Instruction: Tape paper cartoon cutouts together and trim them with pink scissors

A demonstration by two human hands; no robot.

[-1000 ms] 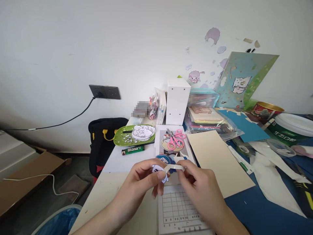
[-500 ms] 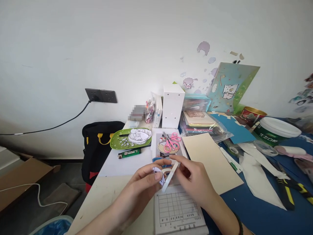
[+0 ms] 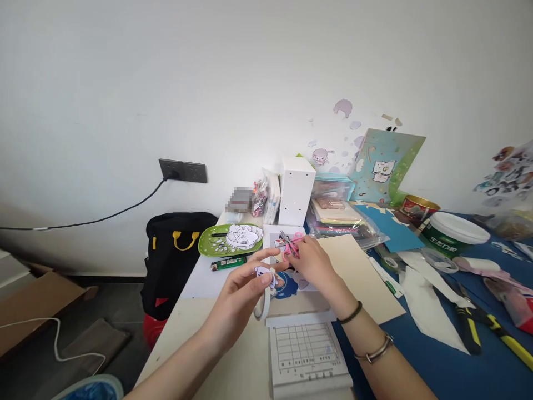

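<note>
My left hand [image 3: 245, 283] is closed, pinching a small white paper cutout [image 3: 263, 272] with a drawn figure between thumb and fingers. A roll of tape [image 3: 263, 305] hangs below, ring-shaped and held by the same hand. Farther forward, my right hand [image 3: 312, 261] has its fingers around the handles of the pink scissors [image 3: 290, 247], partly covering them. The blades point away to the upper left, over a picture sheet. Beneath my hands, a blue cutout shape [image 3: 287, 284] shows on that sheet, and a pad with a printed grid [image 3: 306, 347] lies nearer to me.
To the left sits a green tray [image 3: 204, 244] with paper cutouts, a green-labelled box cutter [image 3: 229, 263] beside it. A beige sheet [image 3: 362, 283] lies to the right. Farther right are a white-lidded tub [image 3: 453, 230] and yellow-black pliers [image 3: 468, 330]. Behind stands a white box [image 3: 296, 191].
My right hand has let go of the tape roll and moved forward to the pink scissors. My left hand keeps the cutout, with the tape roll now hanging lower beside it.
</note>
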